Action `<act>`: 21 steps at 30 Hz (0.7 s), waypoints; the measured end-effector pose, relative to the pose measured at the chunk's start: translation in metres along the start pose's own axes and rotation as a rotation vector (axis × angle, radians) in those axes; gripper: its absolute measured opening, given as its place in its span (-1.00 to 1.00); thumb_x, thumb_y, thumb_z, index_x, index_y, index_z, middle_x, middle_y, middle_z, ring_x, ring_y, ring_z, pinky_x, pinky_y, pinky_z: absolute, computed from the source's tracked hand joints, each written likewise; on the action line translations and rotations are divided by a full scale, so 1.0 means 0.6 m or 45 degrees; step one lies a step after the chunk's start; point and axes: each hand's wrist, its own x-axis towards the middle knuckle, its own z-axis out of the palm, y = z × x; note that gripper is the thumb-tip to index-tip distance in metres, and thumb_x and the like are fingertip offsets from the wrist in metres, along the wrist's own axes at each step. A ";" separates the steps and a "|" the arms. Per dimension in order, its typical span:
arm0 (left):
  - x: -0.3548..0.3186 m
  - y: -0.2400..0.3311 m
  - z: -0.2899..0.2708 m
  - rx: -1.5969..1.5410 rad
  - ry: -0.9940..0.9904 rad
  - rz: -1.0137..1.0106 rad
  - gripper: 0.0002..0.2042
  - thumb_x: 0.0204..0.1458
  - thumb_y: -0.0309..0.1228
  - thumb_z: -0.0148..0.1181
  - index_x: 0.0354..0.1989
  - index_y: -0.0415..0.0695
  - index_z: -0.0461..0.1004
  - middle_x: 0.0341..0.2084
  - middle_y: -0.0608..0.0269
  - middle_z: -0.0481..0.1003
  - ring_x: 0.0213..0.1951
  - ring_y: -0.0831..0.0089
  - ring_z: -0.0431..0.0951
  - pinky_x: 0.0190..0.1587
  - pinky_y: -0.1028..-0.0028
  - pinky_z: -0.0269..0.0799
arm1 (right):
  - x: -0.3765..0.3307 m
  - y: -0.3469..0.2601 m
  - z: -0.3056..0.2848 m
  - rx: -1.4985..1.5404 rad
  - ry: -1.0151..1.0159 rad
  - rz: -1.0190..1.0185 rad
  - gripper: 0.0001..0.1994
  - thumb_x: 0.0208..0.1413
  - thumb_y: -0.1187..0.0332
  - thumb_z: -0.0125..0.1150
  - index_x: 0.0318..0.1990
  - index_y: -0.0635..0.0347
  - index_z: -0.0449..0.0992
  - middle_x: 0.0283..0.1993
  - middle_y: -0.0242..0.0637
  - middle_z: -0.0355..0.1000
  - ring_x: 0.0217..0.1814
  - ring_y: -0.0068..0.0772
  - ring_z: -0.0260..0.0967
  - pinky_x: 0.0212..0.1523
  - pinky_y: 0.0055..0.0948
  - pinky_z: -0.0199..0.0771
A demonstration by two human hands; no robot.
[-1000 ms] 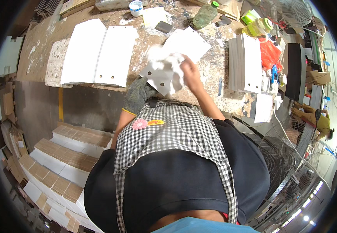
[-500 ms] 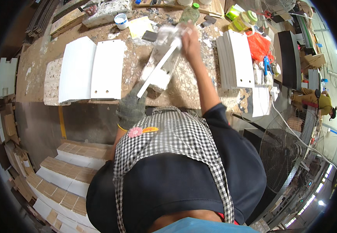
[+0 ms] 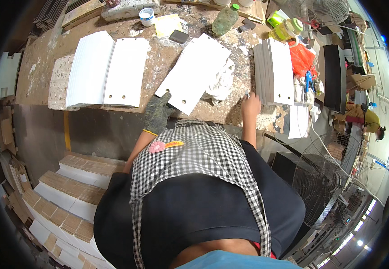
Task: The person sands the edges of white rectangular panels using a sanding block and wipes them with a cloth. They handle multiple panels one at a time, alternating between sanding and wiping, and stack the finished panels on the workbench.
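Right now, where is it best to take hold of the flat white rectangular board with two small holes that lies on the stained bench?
Probably by the near short edge of the white rectangular board, beside its two holes, coming from the person's side. That end reaches the bench front, where the gloved left hand already rests; the crumpled white cloth crowds its right long side.

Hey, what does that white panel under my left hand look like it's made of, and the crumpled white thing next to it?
The white panel looks like a rigid board with a smooth, matte white coating, possibly laminated wood board; it lies flat with crisp edges and two drilled holes near the gloved left hand. The crumpled white thing looks like soft cloth or a rag, going by its loose folds, though thin plastic cannot be ruled out.
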 end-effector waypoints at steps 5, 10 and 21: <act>0.023 -0.034 0.001 -0.077 -0.099 0.079 -0.71 0.23 -0.44 0.20 0.04 -0.35 0.42 -0.11 -0.05 0.52 -0.11 0.14 0.62 -0.17 0.19 0.67 | -0.021 0.043 0.045 -0.067 0.173 0.036 -0.72 0.09 0.19 0.40 -0.16 0.17 0.59 -0.14 -0.08 0.52 -0.10 0.10 0.53 -0.04 -0.06 0.53; 0.029 -0.015 0.010 -0.703 -0.009 -0.288 -0.74 0.25 -0.50 0.15 0.07 -0.31 0.49 -0.08 -0.01 0.51 -0.13 0.22 0.59 -0.11 0.23 0.63 | 0.012 0.056 0.060 0.028 -0.101 0.165 -0.73 0.05 0.25 0.42 -0.18 0.20 0.56 -0.13 -0.05 0.54 -0.08 0.13 0.52 -0.05 -0.03 0.53; 0.021 0.035 0.037 -0.494 0.086 -0.253 -0.58 0.14 -0.33 0.34 0.05 -0.37 0.43 -0.18 0.04 0.55 -0.23 0.24 0.63 -0.35 0.33 0.61 | 0.062 -0.109 -0.074 1.193 0.051 -0.081 -0.61 0.06 0.31 0.46 0.04 0.21 0.59 -0.28 -0.13 0.63 -0.27 -0.28 0.59 -0.22 -0.33 0.56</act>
